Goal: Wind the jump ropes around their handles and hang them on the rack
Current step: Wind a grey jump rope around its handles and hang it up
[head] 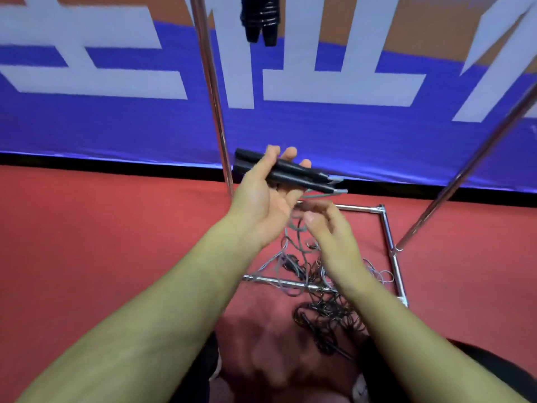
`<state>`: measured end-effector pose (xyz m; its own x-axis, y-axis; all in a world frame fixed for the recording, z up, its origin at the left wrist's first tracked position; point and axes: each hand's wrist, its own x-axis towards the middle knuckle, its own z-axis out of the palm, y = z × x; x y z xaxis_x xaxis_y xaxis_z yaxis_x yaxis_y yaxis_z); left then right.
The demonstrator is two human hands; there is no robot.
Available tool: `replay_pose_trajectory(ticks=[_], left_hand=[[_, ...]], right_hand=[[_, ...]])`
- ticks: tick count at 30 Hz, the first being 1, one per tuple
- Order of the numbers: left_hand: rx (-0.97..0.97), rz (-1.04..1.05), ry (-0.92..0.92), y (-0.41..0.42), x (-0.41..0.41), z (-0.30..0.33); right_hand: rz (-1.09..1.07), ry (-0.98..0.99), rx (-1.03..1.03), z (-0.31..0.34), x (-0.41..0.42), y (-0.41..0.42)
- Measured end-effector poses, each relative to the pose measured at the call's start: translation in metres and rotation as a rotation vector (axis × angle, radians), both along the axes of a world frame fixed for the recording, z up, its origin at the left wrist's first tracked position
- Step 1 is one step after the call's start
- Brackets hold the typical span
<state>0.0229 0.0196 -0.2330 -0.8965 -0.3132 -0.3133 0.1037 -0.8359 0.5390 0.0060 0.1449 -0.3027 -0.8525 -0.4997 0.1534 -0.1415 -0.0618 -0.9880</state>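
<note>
My left hand [266, 196] grips two black jump-rope handles [293, 173] side by side, their tips pointing right. A grey rope [293, 237] runs from the tips down behind my hands. My right hand [325, 225] is just below the handles, fingers curled around the grey rope. The rope's loose length lies in a tangle [293, 263] on the floor across the rack's base bar [279, 282]. A wound black jump rope [261, 18] hangs at the top of the rack.
The chrome rack has an upright pole [213, 91], a slanted pole [465, 173] on the right and a square base frame [390, 242] on the red floor. A tangled black rope [328, 321] lies near my feet. A blue and white banner [116, 117] stands behind.
</note>
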Motion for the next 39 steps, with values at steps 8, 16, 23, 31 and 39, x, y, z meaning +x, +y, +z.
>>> replay_pose_trajectory(ticks=[8,16,23,31,39], left_hand=[[0.246,0.182,-0.207,-0.002,0.004,-0.069],[0.122,0.074,-0.459,-0.024,-0.024,-0.095],[-0.378,-0.087,-0.787,-0.016,-0.023,-0.122],[-1.494,-0.62,-0.217,0.014,-0.011,-0.137],[-1.274,-0.3,-0.213,-0.003,-0.019,-0.125]], right_hand=[[0.135,0.187,0.859,-0.041,-0.026,0.027],[-0.383,0.232,0.73,-0.045,-0.096,0.038],[-0.295,0.281,0.585,-0.043,-0.096,0.022],[-0.174,0.431,0.687,-0.03,-0.084,0.024],[-0.389,0.695,0.465,-0.013,-0.093,0.043]])
